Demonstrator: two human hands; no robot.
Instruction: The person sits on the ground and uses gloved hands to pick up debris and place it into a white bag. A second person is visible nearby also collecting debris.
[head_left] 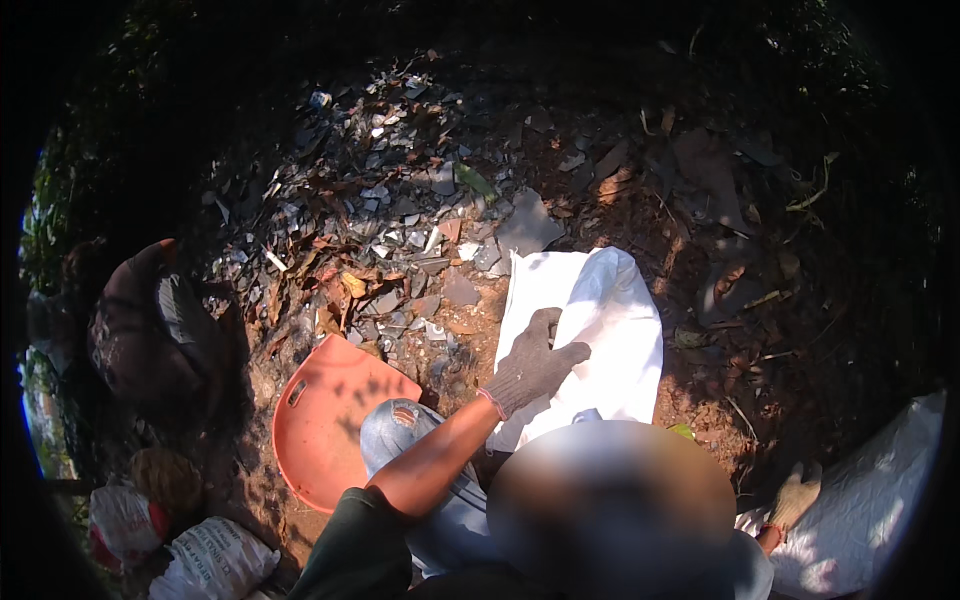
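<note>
My left hand (538,366), in a dark grey knitted glove, is on a white sack (625,335) lying on the ground before me. A raised fold of its cloth runs up from between the thumb and fingers, which are closed on it. At the lower right, my right hand (797,498), in a paler glove, rests against another white sack (865,500). Its fingers point upward and look stretched out. An orange plastic scoop (335,415) lies beside my left knee. A blurred patch (610,505) hides the near end of the first sack and part of my lap.
Broken flat shards (400,235) and dry leaves (352,285) cover the ground ahead. A larger grey shard (530,225) lies just beyond the sack. A dark bag (150,320) stands at the left. Filled white bags (215,560) sit lower left. Plants border the shaded rim.
</note>
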